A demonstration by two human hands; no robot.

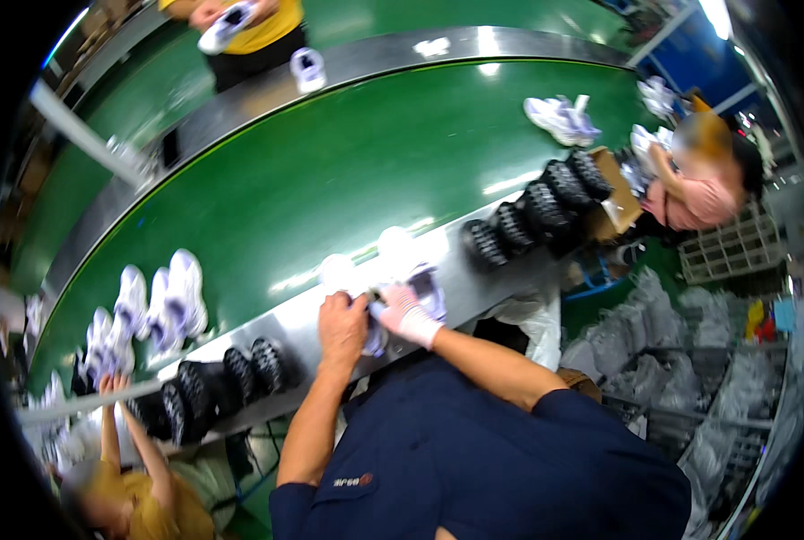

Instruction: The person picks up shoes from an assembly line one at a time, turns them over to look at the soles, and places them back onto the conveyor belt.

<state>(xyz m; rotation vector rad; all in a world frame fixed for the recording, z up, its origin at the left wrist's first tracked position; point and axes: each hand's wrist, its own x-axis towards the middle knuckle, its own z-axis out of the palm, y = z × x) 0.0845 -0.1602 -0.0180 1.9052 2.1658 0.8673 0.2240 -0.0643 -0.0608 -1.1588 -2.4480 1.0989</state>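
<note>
At the near metal edge of the line, two white shoes with lavender heels stand side by side in front of me. My left hand [342, 326], bare, is closed at the collar of the left shoe [336, 269] and covers its middle. From the other side my right hand [407, 317], in a pale pink-and-white glove, brings its closed fingertips to the same shoe's opening. A small dark spot shows between the hands; blur hides what it is. The right shoe [397, 245] is just beyond my gloved hand, its heel partly covered.
Black shoes [195, 391] line the ledge on the left, and more black shoes [546, 207] the right. White shoes [184, 297] ride on the green belt [330, 171]. Co-workers are at left, far side and right. A rack [735, 423] with plastic-wrapped items stands right.
</note>
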